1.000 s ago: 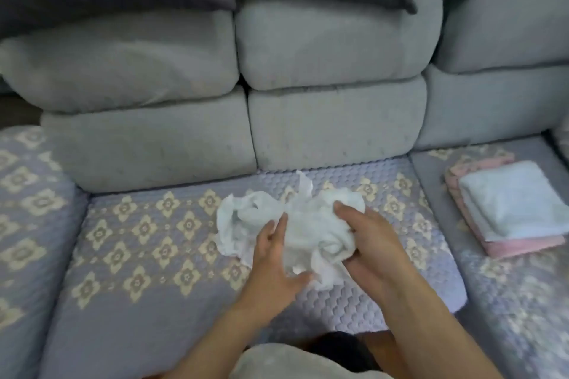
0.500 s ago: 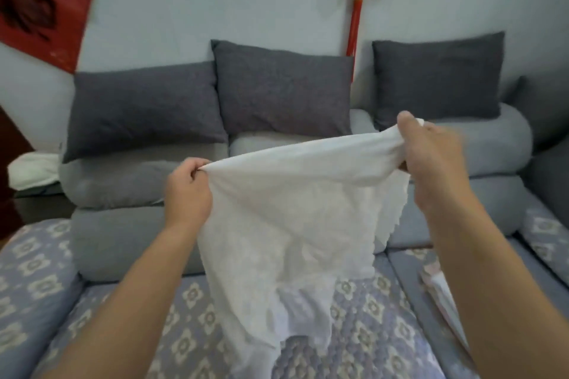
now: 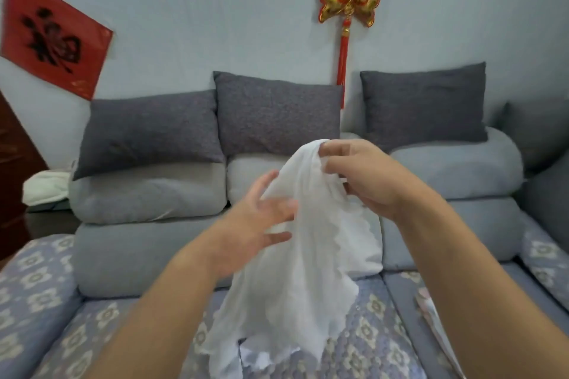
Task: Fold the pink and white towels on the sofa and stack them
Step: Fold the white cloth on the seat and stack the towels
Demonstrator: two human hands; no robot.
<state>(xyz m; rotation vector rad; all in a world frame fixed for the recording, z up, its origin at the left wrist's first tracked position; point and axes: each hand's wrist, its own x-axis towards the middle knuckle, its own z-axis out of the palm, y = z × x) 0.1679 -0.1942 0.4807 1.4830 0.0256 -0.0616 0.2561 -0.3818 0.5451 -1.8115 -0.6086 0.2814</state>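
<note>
While my right hand point(image 3: 358, 175) pinches the gathered top of one white towel point(image 3: 295, 271) and holds it up over the sofa point(image 3: 147, 243), my left hand point(image 3: 258, 221) lies against its side with fingers spread and loose, gripping nothing. The towel hangs down, its scalloped hem reaching the patterned seat. I count three dark pillows along the backrest and two red ornaments on the wall.

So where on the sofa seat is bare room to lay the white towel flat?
The patterned seat left of the hanging white towel, in front of the grey back cushions, shows bare. Right of the seam it is crowded: the folded pile sits by the right arm.
</note>
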